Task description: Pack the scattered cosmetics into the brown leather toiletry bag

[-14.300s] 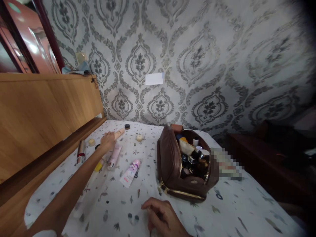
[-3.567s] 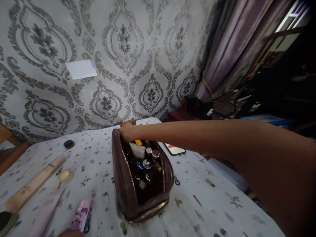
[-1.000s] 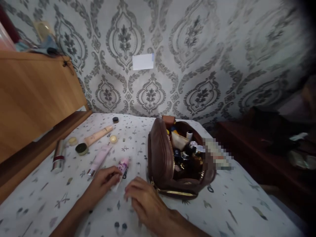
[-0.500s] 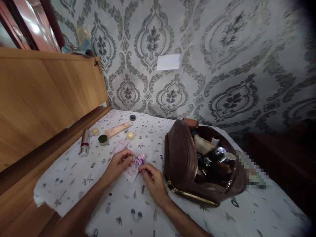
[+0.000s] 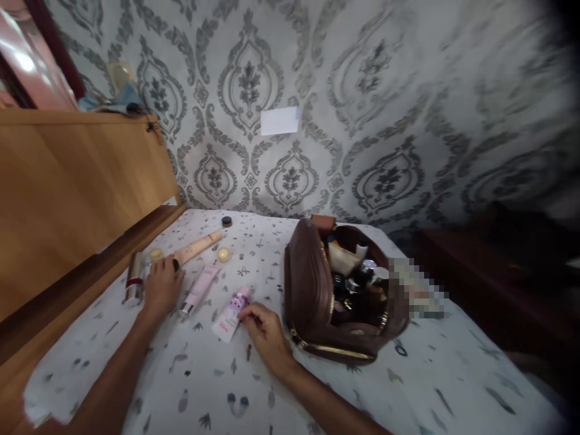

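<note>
My left hand (image 5: 163,285) reaches over the far left of the cloth, its fingers closed around a small round jar with a dark green top (image 5: 176,264), mostly hidden by them. My right hand (image 5: 268,339) has its fingertips pinched at the right edge of a white and pink tube with a purple cartoon print (image 5: 231,315), which lies on the cloth. A pale pink tube with a silver cap (image 5: 200,290) rests between the hands. Beyond it lie a peach tube (image 5: 199,245) and a small cream-coloured jar (image 5: 223,254).
An open brown bag (image 5: 308,284) packed with bottles and cosmetics stands right of my right hand. A silver cylinder with a red band (image 5: 134,281), another small yellowish jar (image 5: 156,254) and a small dark jar (image 5: 226,222) lie on the patterned cloth (image 5: 203,374). Wooden board (image 5: 81,181) borders the left.
My left hand has left the cartoon-print tube and moved left onto the dark green jar. My right hand stays by the tube. The view has swung right.
</note>
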Demonstrator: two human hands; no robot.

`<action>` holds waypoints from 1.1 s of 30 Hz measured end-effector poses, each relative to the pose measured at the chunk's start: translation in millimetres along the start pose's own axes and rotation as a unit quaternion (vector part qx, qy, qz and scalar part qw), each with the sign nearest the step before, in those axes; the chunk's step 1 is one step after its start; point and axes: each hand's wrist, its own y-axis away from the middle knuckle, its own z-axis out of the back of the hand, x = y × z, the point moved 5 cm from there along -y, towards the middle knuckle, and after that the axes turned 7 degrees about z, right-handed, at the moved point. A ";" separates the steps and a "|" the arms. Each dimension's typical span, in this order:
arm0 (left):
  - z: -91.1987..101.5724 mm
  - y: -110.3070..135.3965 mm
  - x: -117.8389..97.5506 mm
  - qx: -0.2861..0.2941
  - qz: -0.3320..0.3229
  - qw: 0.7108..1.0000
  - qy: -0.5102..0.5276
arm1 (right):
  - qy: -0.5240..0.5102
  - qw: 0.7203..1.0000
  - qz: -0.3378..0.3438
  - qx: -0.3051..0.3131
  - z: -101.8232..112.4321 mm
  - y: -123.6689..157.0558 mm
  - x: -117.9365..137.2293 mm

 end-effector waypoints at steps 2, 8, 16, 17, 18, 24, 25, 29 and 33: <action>-3.9 0.8 0.6 0.003 0.001 1.000 -0.017 | 0.003 1.000 0.013 -0.008 0.6 -0.3 1.6; -6.5 0.1 6.2 0.056 0.029 0.998 0.017 | 0.001 1.000 0.020 -0.023 2.1 0.0 2.2; 1.8 -3.3 6.8 0.017 0.023 0.960 0.280 | 0.008 0.999 0.022 -0.039 2.7 1.1 0.1; 4.2 -2.3 0.0 0.032 0.023 0.939 0.342 | 0.008 0.999 0.022 -0.040 2.8 0.9 0.0; 7.1 -0.2 -9.0 0.056 0.021 0.914 0.401 | 0.006 0.999 0.021 -0.040 3.1 0.6 0.0; 28.1 31.5 -79.2 0.241 -0.006 0.784 0.572 | -0.044 0.998 -0.011 -0.033 6.3 0.2 3.8; 30.1 36.7 -89.1 0.262 -0.017 0.764 0.589 | -0.055 0.998 -0.012 -0.035 7.3 0.0 4.8; 29.3 51.4 -114.5 0.327 -0.064 0.698 0.634 | -0.103 0.994 -0.013 -0.046 9.4 -0.6 4.4; 24.3 59.6 -119.5 0.333 -0.080 0.679 0.650 | -0.149 0.987 -0.026 -0.059 9.4 -1.7 -0.3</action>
